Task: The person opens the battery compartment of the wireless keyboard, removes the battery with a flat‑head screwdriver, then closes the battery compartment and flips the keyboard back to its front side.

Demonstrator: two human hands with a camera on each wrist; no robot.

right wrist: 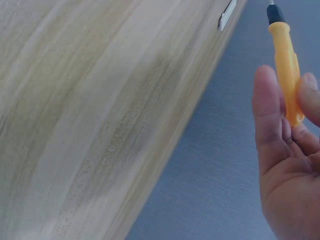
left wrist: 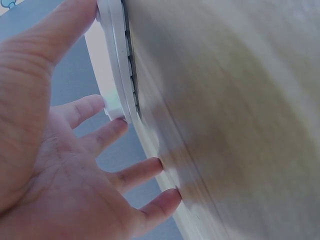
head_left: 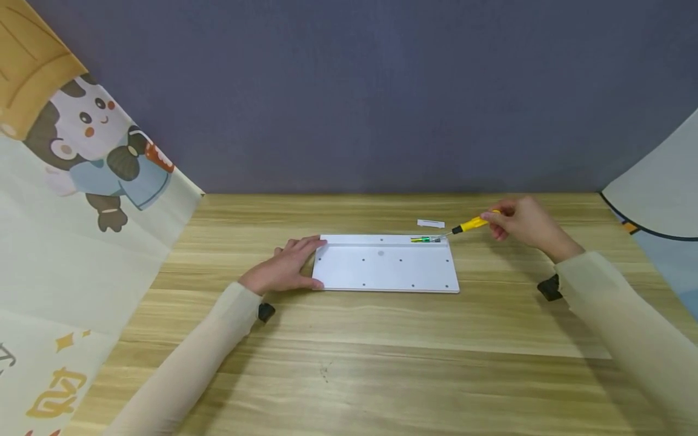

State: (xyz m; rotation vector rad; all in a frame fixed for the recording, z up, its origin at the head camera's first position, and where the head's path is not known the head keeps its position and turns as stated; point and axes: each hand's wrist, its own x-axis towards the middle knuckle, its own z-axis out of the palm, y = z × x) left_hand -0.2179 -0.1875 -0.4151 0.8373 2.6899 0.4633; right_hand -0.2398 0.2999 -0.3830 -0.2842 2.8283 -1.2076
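Observation:
A white keyboard [head_left: 382, 269] lies face down on the table, keys visible beneath it in the left wrist view. At its far right an uncovered battery compartment shows a green and yellow battery [head_left: 421, 240]. My left hand [head_left: 289, 266] spans the keyboard's left end, fingers spread, with the thumb near the front corner and fingertips at the back. My right hand [head_left: 526, 225] pinches the yellow handle of a screwdriver [head_left: 471, 224], whose metal tip reaches the compartment's right end. Whether the tip touches the battery is too small to tell.
A small white battery cover [head_left: 431, 223] lies on the wooden table [head_left: 382, 363] just behind the keyboard. A dark grey partition [head_left: 382, 97] rises along the table's back edge. Printed cloth [head_left: 65, 242] hangs on the left side.

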